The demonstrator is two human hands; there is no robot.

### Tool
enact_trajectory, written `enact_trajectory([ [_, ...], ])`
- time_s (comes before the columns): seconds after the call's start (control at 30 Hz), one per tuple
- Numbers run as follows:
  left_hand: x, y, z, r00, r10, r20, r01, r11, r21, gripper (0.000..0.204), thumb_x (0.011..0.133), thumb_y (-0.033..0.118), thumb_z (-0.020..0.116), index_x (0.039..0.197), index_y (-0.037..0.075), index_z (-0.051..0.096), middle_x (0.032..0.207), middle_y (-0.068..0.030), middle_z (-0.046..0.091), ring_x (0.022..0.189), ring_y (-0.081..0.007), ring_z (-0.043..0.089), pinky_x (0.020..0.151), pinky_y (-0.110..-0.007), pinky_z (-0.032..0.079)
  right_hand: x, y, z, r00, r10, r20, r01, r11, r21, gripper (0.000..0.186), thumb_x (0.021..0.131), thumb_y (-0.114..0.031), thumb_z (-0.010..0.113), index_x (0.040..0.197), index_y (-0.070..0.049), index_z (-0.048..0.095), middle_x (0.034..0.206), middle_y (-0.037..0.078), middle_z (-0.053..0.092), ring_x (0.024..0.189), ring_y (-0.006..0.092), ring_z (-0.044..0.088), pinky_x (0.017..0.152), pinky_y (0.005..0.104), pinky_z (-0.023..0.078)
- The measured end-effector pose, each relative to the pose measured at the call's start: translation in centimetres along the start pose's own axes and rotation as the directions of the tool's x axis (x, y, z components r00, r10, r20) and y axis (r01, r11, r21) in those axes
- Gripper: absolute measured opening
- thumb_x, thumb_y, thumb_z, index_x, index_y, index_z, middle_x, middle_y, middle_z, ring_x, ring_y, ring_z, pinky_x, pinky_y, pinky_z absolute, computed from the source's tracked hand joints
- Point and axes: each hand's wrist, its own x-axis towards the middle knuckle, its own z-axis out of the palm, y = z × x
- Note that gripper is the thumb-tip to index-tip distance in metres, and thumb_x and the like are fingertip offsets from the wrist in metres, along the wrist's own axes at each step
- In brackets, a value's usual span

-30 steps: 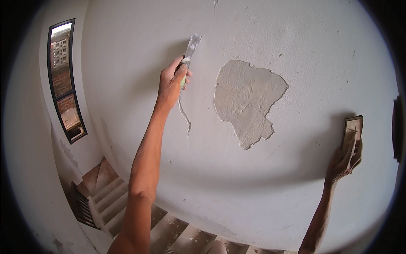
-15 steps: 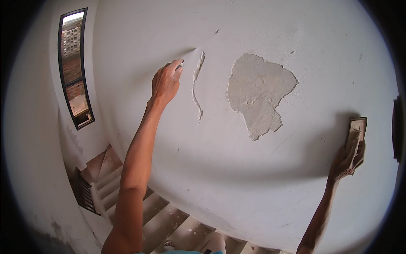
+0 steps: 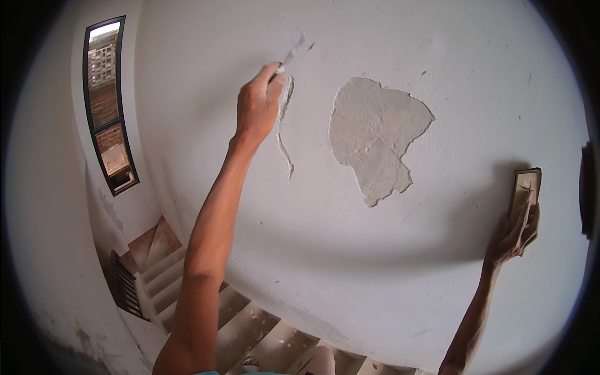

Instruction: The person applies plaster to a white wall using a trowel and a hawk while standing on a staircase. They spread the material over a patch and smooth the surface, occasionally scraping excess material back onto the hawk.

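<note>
My left hand (image 3: pixel 257 103) is raised to the white wall (image 3: pixel 262 187), closed round the handle of a putty knife (image 3: pixel 294 49). Its thin blade points up and right, smeared by motion, beside a small chip in the paint. Close to that hand runs a long narrow line of raised filler or flaking paint (image 3: pixel 284 140). Right of it spreads a large irregular greyish patch (image 3: pixel 375 131) with ragged edges. At the far right, my right hand (image 3: pixel 514 234) grips a rectangular plastering trowel (image 3: pixel 527 182), with a pale face and dark rim, held up near the wall.
Stairs (image 3: pixel 244 325) descend below me, their treads speckled with pale spots. To the lower left stands a dark railing (image 3: pixel 125 284). A narrow dark-framed window (image 3: pixel 105 106) is set in the left wall. Something dark (image 3: pixel 586 190) juts in at the right edge.
My left hand has moved up and slightly right, and the knife's blade now shows pointing upward. The view has shifted slightly; my right hand holds the trowel in nearly the same place.
</note>
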Motion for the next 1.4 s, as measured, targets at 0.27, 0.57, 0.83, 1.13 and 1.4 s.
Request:
enact_trajectory([
  [0.27, 0.1, 0.0, 1.3, 0.999, -0.024, -0.042, 0.022, 0.999, -0.046, 0.024, 0.100, 0.016, 0.054, 0.118, 0.000, 0.061, 0.073, -0.0119, 0.060, 0.063, -0.0226, 0.055, 0.065, -0.039, 0.046, 0.3, -0.1, 0.0, 0.999, -0.032, -0.017, 0.031, 0.999, -0.032, 0.049, 0.095, -0.031, 0.062, 0.139, -0.011, 0.058, 0.141, 0.018, 0.052, 0.127, 0.0346, 0.049, 0.103, 0.0451, 0.041],
  [0.57, 0.6, 0.0, 1.5, 0.984, 0.178, 0.008, -0.174, 0.955, 0.238, 0.025, 0.097, 0.015, 0.059, 0.118, 0.001, 0.061, 0.091, -0.0186, 0.068, 0.078, -0.0348, 0.068, 0.070, -0.044, 0.054, 0.2, -0.4, 0.2, 1.000, -0.009, -0.009, 0.009, 0.999, -0.033, 0.049, 0.092, -0.025, 0.065, 0.138, -0.010, 0.059, 0.141, 0.016, 0.052, 0.126, 0.0342, 0.050, 0.101, 0.0440, 0.044],
  [0.83, -0.6, 3.2, 3.2, 0.996, 0.086, 0.036, -0.093, 0.873, 0.479, 0.023, 0.099, 0.011, 0.056, 0.120, 0.001, 0.059, 0.084, -0.0183, 0.065, 0.074, -0.0345, 0.068, 0.071, -0.046, 0.054, -0.1, -0.1, 0.5, 1.000, 0.028, -0.012, -0.029, 0.998, -0.051, 0.048, 0.093, -0.028, 0.065, 0.137, -0.010, 0.060, 0.140, 0.016, 0.053, 0.127, 0.0340, 0.049, 0.103, 0.0444, 0.044],
  [1.13, 0.0, 4.0, 5.1, 0.997, 0.040, -0.059, -0.008, 0.890, 0.456, 0.018, 0.098, 0.008, 0.056, 0.112, -0.003, 0.059, 0.076, -0.0188, 0.064, 0.070, -0.0331, 0.069, 0.067, -0.045, 0.054, -0.1, 0.1, 0.4, 1.000, -0.023, -0.013, 0.022, 0.999, -0.028, 0.048, 0.095, -0.031, 0.062, 0.138, -0.009, 0.058, 0.140, 0.015, 0.053, 0.127, 0.0341, 0.049, 0.104, 0.0450, 0.043],
  [1.4, 0.6, 2.4, 3.9, 0.999, 0.013, -0.034, 0.000, 0.940, 0.342, 0.024, 0.100, 0.015, 0.052, 0.116, -0.001, 0.060, 0.077, -0.0177, 0.065, 0.070, -0.0338, 0.065, 0.067, -0.045, 0.050, -0.1, 0.9, 0.2, 0.999, -0.039, -0.012, 0.039, 0.999, -0.038, 0.048, 0.094, -0.031, 0.064, 0.137, -0.011, 0.059, 0.140, 0.014, 0.054, 0.123, 0.0331, 0.051, 0.102, 0.0450, 0.044],
])
